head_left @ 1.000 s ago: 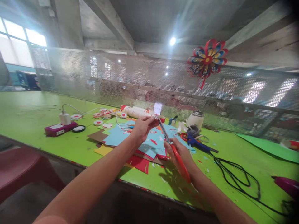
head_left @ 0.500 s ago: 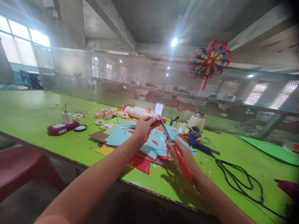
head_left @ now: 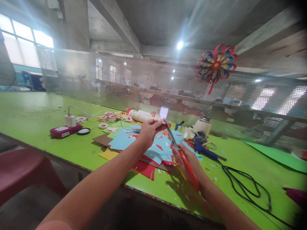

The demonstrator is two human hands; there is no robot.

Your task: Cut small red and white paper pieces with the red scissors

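My left hand (head_left: 148, 133) pinches a small pale slip of paper (head_left: 163, 112) and holds it upright above the table. My right hand (head_left: 185, 159) grips red-handled scissors (head_left: 183, 156) whose blades (head_left: 170, 134) reach up to the lower edge of the slip. Below both hands lies a pile of light-blue, red, yellow and brown paper sheets (head_left: 124, 140) with many small cuttings around it.
On the green table (head_left: 31, 116) lie a pink box with a white charger (head_left: 65, 129), several round paper discs (head_left: 105, 119), a white tube (head_left: 141, 115), a white jar (head_left: 202, 125), a blue glue gun (head_left: 203, 148) with a black cord (head_left: 242, 182). A paper pinwheel (head_left: 216, 65) hangs on the mesh screen.
The view has shifted slightly; both hands stay together, the paper slip and scissor blades sit a little higher and further right in view. The grip is unchanged.
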